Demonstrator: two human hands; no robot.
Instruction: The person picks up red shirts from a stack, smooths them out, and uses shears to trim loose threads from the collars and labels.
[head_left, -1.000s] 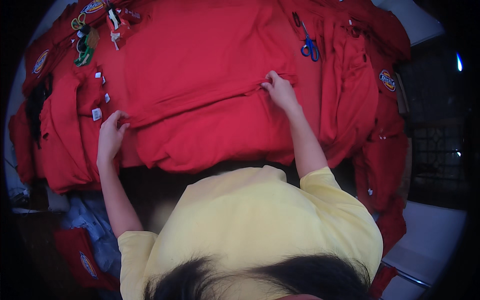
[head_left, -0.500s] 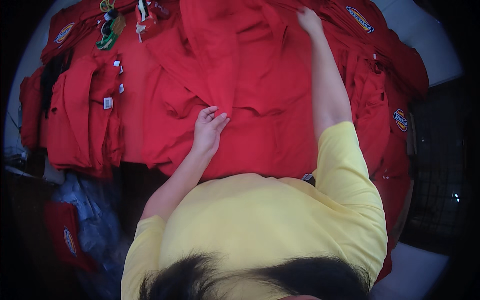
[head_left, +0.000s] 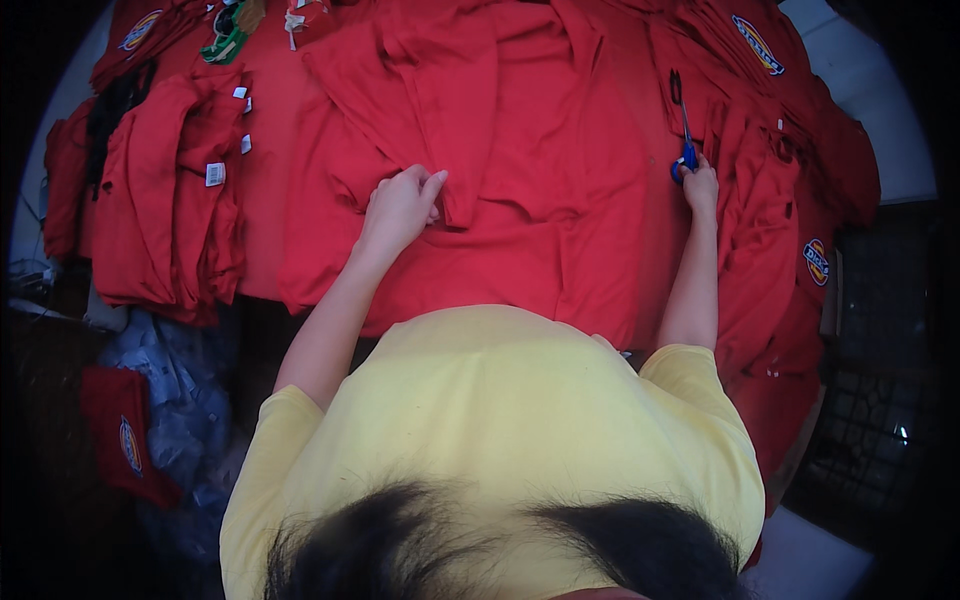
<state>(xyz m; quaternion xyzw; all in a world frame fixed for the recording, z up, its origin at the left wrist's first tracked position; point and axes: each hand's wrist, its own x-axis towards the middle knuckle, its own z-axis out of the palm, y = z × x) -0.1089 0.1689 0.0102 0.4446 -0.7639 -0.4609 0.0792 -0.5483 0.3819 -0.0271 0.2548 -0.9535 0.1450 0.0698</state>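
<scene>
A red garment (head_left: 540, 170) lies spread in loose folds on the table in front of me, with one tapering fold, perhaps a sleeve, pointing toward my body. My left hand (head_left: 400, 207) is closed at the edge of that fold, its fingers curled on the cloth; their tips are partly hidden. Off to the right, my right hand (head_left: 702, 188) grips a pair of scissors (head_left: 688, 150) by the blue handles. Their dark tips point away from me, over the red surface between the spread garment and a pile of red clothes.
Folded red garments with white tags are stacked on the left (head_left: 165, 190). More red clothes (head_left: 750, 230) lie along the right side, some with oval patches. A green tool (head_left: 228, 38) rests at the far left. Below the table edge are bluish plastic bags (head_left: 180, 380) and a red piece (head_left: 118, 430).
My right hand has come back from the far side of the table and now has scissors in it. My left hand has shifted slightly up and left, its fingers more curled.
</scene>
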